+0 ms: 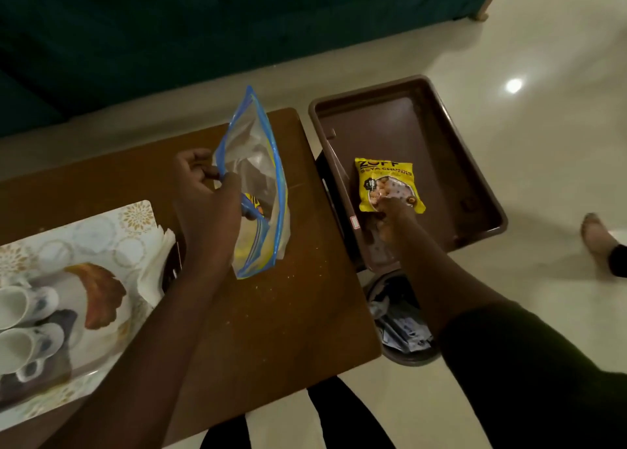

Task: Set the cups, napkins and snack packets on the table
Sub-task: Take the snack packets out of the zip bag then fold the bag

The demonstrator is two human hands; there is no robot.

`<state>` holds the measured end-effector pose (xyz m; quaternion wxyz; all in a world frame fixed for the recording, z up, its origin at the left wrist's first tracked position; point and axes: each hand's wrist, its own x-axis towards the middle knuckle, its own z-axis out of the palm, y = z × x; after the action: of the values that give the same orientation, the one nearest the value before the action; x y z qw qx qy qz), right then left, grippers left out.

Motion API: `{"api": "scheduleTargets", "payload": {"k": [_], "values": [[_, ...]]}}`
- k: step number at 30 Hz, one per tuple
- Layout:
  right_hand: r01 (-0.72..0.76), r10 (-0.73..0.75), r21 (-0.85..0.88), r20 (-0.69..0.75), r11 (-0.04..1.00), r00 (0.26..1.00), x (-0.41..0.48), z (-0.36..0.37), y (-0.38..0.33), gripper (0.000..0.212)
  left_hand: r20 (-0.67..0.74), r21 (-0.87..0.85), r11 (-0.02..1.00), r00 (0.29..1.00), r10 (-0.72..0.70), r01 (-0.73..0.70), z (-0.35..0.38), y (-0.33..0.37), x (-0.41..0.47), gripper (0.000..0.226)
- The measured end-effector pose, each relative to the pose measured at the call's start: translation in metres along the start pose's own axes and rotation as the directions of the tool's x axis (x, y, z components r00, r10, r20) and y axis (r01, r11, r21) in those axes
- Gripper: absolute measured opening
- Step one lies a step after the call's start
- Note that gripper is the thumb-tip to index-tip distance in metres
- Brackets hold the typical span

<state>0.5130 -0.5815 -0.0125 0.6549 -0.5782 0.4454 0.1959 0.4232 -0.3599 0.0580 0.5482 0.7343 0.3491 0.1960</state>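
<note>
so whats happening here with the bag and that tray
A person is unpacking snacks. The left hand holds open a clear zip bag standing on the wooden table. The right hand grips a yellow snack packet over the brown tray beside the table. White cups and napkins sit at the table's left end.

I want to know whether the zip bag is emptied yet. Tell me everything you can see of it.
The zip bag is clear soft plastic with blue edging, standing slumped on the brown table near its far right edge. Its mouth gapes open, pinched at the rim by the left hand. It is not empty: something yellow and dark shows inside.
</note>
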Motion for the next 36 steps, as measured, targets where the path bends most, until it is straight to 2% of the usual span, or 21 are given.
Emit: {"api": "scheduleTargets", "payload": {"k": [2,4,5,6,7,9,11,12,14,16,18,19,22,23,24,25,27,30,32,34,36], "values": [[-0.047,0.041,-0.093,-0.064,0.995,0.997,0.004,-0.008,0.004,0.038,0.011,-0.037,0.999,1.000,-0.002,0.002,0.001,0.001,0.002,0.034],[0.001,-0.026,-0.167,-0.149,0.986,0.989,0.004,-0.022,0.003,0.043,0.022,-0.040,0.999,1.000,0.020,-0.019,0.000,0.002,0.006,0.035],[0.017,-0.097,-0.305,-0.248,0.952,0.964,-0.001,-0.025,-0.001,0.045,0.025,-0.042,0.999,0.999,0.026,-0.025,-0.001,0.002,0.008,0.035],[0.041,-0.230,-0.476,-0.347,0.879,0.909,-0.005,-0.027,-0.008,0.044,0.025,-0.046,0.999,0.999,0.028,-0.026,-0.002,0.002,0.011,0.035],[0.134,-0.368,-0.551,-0.339,0.824,0.865,-0.012,-0.022,-0.015,0.037,0.027,-0.050,0.998,0.999,0.025,-0.024,-0.004,0.002,0.014,0.035],[0.393,-0.479,-0.417,-0.121,0.819,0.869,-0.028,0.001,-0.033,0.028,0.040,-0.064,0.998,0.999,0.026,-0.023,-0.008,0.001,0.020,0.036],[0.580,-0.573,-0.233,0.101,0.781,0.813,-0.061,0.034,-0.052,0.021,0.060,-0.072,0.997,0.998,0.028,-0.024,-0.012,0.000,0.023,0.036],[0.661,-0.626,-0.136,0.231,0.738,0.745,-0.080,0.051,-0.060,0.015,0.070,-0.080,0.997,0.997,0.025,-0.019,-0.015,0.000,0.024,0.037],[0.774,-0.660,-0.029,0.502,0.633,0.559,-0.116,0.080,-0.067,0.012,0.089,-0.108,0.994,0.996,0.016,-0.006,-0.018,0.000,0.024,0.037],[0.835,-0.548,-0.103,0.710,0.540,0.442,-0.143,0.105,-0.061,0.009,0.109,-0.136,0.991,0.994,0.011,0.004,-0.021,0.003,0.024,0.038],[0.867,-0.392,-0.242,0.816,0.436,0.425,-0.156,0.125,-0.047,0.008,0.144,-0.183,0.983,0.990,0.005,0.022,-0.024,0.007,0.024,0.040],[0.883,-0.320,-0.315,0.845,0.349,0.428,-0.154,0.131,-0.040,0.012,0.164,-0.203,0.979,0.987,0.000,0.034,-0.026,0.009,0.025,0.041],[0.860,-0.088,-0.496,0.868,-0.122,0.488,-0.132,0.145,-0.022,0.022,0.173,-0.178,0.983,0.985,-0.004,0.035,-0.035,0.008,0.028,0.037],[0.824,-0.054,-0.504,0.859,-0.260,0.509,-0.122,0.148,-0.015,0.024,0.173,-0.173,0.984,0.985,-0.003,0.033,-0.039,0.008,0.029,0.037],[0.795,-0.031,-0.495,0.854,-0.351,0.519,-0.111,0.149,-0.007,0.030,0.181,-0.171,0.985,0.983,0.001,0.030,-0.040,0.007,0.030,0.037],[0.789,0.003,-0.494,0.847,-0.365,0.532,-0.100,0.151,0.002,0.040,0.193,-0.164,0.986,0.981,0.008,0.024,-0.043,0.008,0.031,0.039],[0.800,0.110,-0.501,0.821,-0.330,0.560,-0.079,0.154,0.020,0.068,0.221,-0.153,0.988,0.975,0.020,0.014,-0.046,0.009,0.031,0.042],[0.805,0.180,-0.447,0.820,-0.390,0.543,-0.060,0.161,0.031,0.081,0.256,-0.149,0.988,0.967,0.013,0.026,-0.053,0.007,0.031,0.043],[0.825,0.177,-0.371,0.860,-0.426,0.478,-0.059,0.165,0.035,0.076,0.252,-0.152,0.987,0.968,-0.010,0.050,-0.058,0.004,0.030,0.043],[0.858,0.171,-0.285,0.906,-0.428,0.386,-0.071,0.166,0.038,0.061,0.239,-0.152,0.986,0.971,-0.024,0.062,-0.061,0.002,0.028,0.044],[0.858,0.232,-0.225,0.903,-0.462,0.361,-0.084,0.163,0.038,0.041,0.239,-0.148,0.986,0.970,-0.039,0.076,-0.062,0.001,0.026,0.045]]}}
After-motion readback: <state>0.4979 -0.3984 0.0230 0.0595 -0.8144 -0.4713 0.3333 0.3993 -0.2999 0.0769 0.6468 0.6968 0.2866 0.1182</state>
